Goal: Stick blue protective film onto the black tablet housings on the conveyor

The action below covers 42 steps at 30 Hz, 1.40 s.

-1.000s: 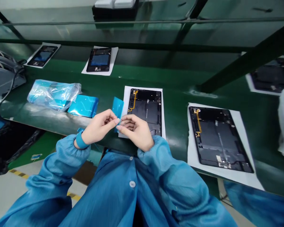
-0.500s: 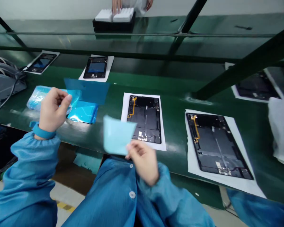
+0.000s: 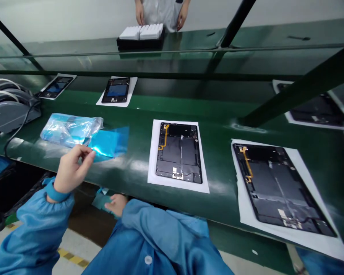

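Left hand (image 3: 71,170) pinching a translucent blue film (image 3: 110,142) by its near-left corner; film stretched flat, long axis running left to right, over the green tabletop (image 3: 218,114) beside a plastic bag of films (image 3: 70,129). Right hand (image 3: 116,204) low under the tabletop edge, touching a pale blue liner (image 3: 100,200), mostly hidden; grip there impossible to tell. Open tablet chassis (image 3: 179,152) on white paper (image 3: 153,152), long axis near to far.
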Tool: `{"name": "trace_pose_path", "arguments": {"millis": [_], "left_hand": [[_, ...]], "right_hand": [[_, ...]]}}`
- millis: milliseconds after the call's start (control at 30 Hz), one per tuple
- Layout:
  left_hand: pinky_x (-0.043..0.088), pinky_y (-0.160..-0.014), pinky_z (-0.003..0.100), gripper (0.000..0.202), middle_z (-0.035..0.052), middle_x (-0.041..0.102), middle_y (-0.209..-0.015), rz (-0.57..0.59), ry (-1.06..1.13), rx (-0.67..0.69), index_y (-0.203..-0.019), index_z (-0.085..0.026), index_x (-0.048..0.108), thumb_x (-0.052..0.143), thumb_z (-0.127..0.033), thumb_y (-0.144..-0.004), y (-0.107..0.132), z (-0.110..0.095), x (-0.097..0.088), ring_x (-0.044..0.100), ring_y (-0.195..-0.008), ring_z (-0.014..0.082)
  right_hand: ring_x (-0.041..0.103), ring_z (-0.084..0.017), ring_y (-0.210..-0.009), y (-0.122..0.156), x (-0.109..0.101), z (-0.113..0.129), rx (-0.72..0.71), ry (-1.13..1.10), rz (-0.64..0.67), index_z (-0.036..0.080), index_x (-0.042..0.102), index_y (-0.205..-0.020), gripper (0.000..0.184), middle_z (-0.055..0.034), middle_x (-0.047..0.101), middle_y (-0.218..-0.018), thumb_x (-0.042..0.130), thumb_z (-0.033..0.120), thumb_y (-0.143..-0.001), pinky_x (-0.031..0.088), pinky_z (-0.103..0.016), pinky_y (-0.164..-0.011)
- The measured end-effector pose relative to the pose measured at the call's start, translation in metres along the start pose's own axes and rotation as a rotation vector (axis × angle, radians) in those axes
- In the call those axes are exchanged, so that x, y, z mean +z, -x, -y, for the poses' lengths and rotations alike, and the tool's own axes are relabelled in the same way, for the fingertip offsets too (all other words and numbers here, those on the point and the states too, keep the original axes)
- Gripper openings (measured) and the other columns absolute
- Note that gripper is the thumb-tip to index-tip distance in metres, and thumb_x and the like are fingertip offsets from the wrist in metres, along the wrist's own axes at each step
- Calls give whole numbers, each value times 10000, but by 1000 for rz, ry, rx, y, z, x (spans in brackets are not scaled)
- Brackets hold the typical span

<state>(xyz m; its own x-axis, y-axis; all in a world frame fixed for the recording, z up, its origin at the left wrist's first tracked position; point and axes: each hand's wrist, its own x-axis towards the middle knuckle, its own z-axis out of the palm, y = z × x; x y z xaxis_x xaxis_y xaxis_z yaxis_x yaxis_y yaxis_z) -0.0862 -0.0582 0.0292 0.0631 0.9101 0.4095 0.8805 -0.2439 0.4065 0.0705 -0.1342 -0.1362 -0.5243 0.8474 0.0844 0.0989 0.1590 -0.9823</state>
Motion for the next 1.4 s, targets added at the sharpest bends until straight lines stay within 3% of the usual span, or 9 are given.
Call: {"name": "trace_pose_path", "arguments": {"millis": [100, 200, 300, 533, 633, 800, 967, 1133, 1400], "left_hand": [[458, -571, 239, 135, -62, 553, -681, 31, -61, 187, -891, -222, 562, 647, -118, -897, 14, -27, 13, 537, -573, 96], [401, -505, 302, 178, -45, 522, -630, 48, -94, 435, -869, -221, 520, 614, -70, -875, 25, -62, 39, 490, -532, 130], [356, -486, 351, 161, -19, 553, -620, 35, -8, 526, -835, -228, 491, 592, -107, -872, 31, -88, 70, 457, -522, 159], [358, -514, 347, 110, 12, 577, -663, 48, 106, 526, -898, -197, 534, 574, -99, -868, 28, -105, 105, 489, -568, 162], [448, -575, 327, 92, 17, 609, -756, 180, 145, 512, -992, -187, 564, 597, -187, -907, 20, -102, 98, 552, -660, 160], [496, -925, 449, 448, 110, 620, -1123, 105, -56, 472, -1271, -209, 584, 751, -358, -883, -11, -85, 75, 587, -1074, 275], [495, -803, 355, 88, 55, 683, -1011, 478, 190, 595, -1045, -191, 639, 616, -159, -966, -52, -73, 72, 624, -905, 185], [553, -818, 296, 191, 66, 702, -1012, 697, 452, 496, -1124, -191, 614, 671, -252, -952, -72, -74, 74, 662, -919, 164], [553, -758, 231, 57, 29, 696, -922, 632, 378, 455, -1006, -198, 651, 598, -187, -987, -81, -79, 85, 679, -824, 124]], "right_hand": [[597, -111, -492, 18, -44, 22, 9, -23, -9, 259, 700, -845, 402, 57, 655, -657, 565, 629, -925, 544, -255, -485], [707, -151, -758, 30, -109, 57, -43, 23, -249, 276, 603, -1360, 454, -46, 744, -1098, 592, 480, -955, 637, -313, -713], [716, -170, -912, 31, -152, 80, -129, 161, -282, 174, 568, -1405, 473, -126, 705, -1229, 574, 397, -988, 630, -313, -843], [712, -179, -1098, 30, -160, 72, -139, 237, -310, 184, 660, -1253, 306, -102, 739, -1184, 475, 164, -1011, 597, -316, -981], [722, -177, -1071, 29, -171, 65, -178, 286, -329, 162, 674, -1203, 297, -109, 746, -1157, 470, 107, -994, 601, -301, -956], [721, -176, -920, 28, -201, 59, -335, 455, -250, 131, 676, -1105, 225, -103, 748, -1013, 507, 82, -966, 614, -280, -829], [717, -165, -865, 28, -227, 64, -378, 539, -219, 109, 681, -1111, 207, -109, 737, -998, 539, 97, -960, 615, -264, -798], [732, -161, -831, 26, -246, 69, -389, 601, -201, 125, 697, -1115, 222, -94, 754, -977, 556, 87, -947, 627, -263, -744], [762, -146, -748, 16, -264, 77, -278, 602, -288, 236, 736, -1007, 157, -6, 800, -907, 682, 127, -907, 630, -242, -716]]}}
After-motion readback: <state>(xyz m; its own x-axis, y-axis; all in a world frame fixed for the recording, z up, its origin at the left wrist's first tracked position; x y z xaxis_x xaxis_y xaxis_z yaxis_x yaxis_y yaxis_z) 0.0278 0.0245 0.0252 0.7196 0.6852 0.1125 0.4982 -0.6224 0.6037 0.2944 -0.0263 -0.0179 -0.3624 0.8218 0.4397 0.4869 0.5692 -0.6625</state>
